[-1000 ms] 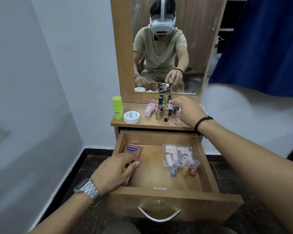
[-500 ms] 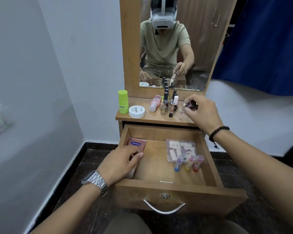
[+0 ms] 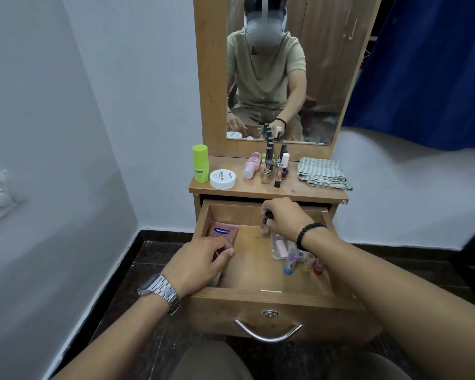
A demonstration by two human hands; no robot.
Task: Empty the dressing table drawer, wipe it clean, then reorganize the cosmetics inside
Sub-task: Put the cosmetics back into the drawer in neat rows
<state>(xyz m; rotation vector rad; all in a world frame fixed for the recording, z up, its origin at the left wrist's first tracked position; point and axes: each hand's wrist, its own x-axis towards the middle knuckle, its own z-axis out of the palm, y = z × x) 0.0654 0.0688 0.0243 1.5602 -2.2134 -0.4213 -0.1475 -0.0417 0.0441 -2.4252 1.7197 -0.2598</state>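
Now the right hand (image 3: 281, 219) pinches a small dark-capped bottle (image 3: 266, 221) by its top, holding it upright over the far middle of the open drawer (image 3: 272, 297). At the near left, the left hand (image 3: 200, 263) rests in the drawer with fingers curled beside the pink Vaseline sachet (image 3: 223, 231); whether it grips anything cannot be told. Three small tubes (image 3: 303, 263) stand at the right.
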